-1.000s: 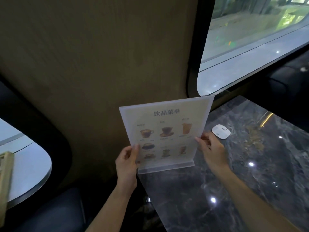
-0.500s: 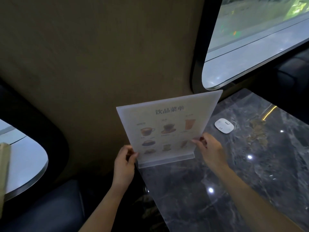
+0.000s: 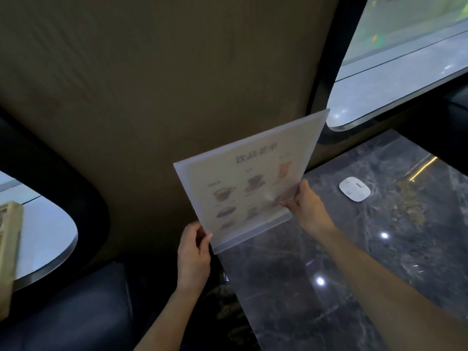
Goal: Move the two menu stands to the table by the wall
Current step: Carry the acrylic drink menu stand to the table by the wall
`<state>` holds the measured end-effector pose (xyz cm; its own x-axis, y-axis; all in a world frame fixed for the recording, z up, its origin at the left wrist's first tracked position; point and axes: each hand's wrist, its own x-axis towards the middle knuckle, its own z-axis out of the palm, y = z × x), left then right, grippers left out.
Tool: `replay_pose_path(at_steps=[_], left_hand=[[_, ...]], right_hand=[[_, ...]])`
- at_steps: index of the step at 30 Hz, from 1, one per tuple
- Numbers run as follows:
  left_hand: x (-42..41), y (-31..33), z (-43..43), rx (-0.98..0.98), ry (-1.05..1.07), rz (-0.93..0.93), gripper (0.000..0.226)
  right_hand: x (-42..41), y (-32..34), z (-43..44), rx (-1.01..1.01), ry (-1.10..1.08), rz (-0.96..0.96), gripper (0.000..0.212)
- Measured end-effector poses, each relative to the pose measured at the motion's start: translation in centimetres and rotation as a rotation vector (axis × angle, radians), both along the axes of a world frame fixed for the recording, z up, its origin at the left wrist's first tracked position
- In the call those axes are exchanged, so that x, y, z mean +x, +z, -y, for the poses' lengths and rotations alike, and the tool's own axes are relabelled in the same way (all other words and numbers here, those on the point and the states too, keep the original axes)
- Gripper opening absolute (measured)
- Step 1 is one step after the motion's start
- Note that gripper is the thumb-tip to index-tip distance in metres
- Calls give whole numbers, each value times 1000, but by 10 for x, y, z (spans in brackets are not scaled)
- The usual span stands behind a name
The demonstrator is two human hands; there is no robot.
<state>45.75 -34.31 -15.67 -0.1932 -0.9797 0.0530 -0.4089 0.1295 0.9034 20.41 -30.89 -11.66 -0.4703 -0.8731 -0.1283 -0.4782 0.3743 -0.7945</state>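
Note:
A clear acrylic menu stand with a drinks menu printed on it stands with its base on the near-left corner of the dark marble table, right beside the brown wall. It is tilted, its right side turned away from me. My left hand grips its lower left corner. My right hand pinches its lower right edge. A second menu stand is not in view.
A small white rounded device lies on the marble table near the wall. Windows open at the upper right and at the left. A pale wooden frame stands at the left edge, over a dark seat.
The menu stand has turned, its right side swinging toward the wall and its left corner dropping lower. Both hands kept hold of it. The view has shifted a little to the left.

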Motion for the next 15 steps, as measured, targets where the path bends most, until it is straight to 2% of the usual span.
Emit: replay_pose_path(at_steps=[5, 8, 15], left_hand=[[3, -7, 3, -35, -38, 47, 37], [2, -10, 9, -25, -9, 40, 30], [4, -10, 32, 48, 63, 61, 31]], right_hand=[[0, -7, 4, 15, -25, 38, 34], [1, -9, 12, 25, -36, 30, 31], [4, -9, 40, 47, 19, 0, 26]])
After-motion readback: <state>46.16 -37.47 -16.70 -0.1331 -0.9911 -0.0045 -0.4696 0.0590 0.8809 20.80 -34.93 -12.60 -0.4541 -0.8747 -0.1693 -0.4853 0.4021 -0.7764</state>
